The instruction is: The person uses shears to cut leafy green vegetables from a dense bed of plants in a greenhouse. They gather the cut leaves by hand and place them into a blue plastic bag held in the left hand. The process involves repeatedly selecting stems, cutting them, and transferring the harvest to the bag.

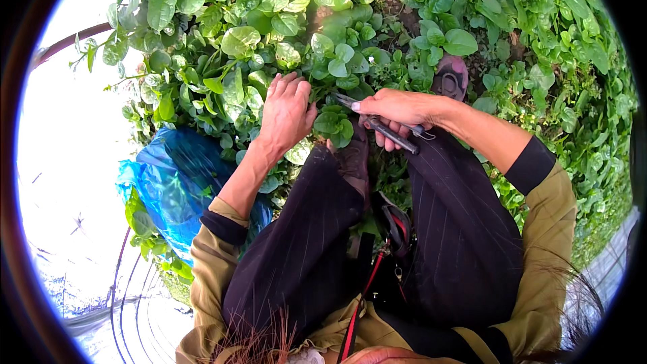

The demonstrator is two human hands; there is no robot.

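My right hand [399, 114] grips a pair of hand pruners [389, 134] with dark handles and a small wire loop. Their blades point left into the foliage, between my two hands. My left hand [288, 106] reaches palm-down into broad-leaved green plants [242, 43], a short way left of the blade tips. Leaves and the back of this hand hide what its fingers may hold. A rounded leafy shoot [334, 124] stands just below the blades, between the hands.
A blue translucent plastic bag [177, 177] with greenery visible in it lies by my left forearm. My knees [445, 177] are bent, and my shoes [450, 78] are among the plants. A red-edged strap [354, 323] hangs at my front. Pale sheeting [71, 162] borders the left side.
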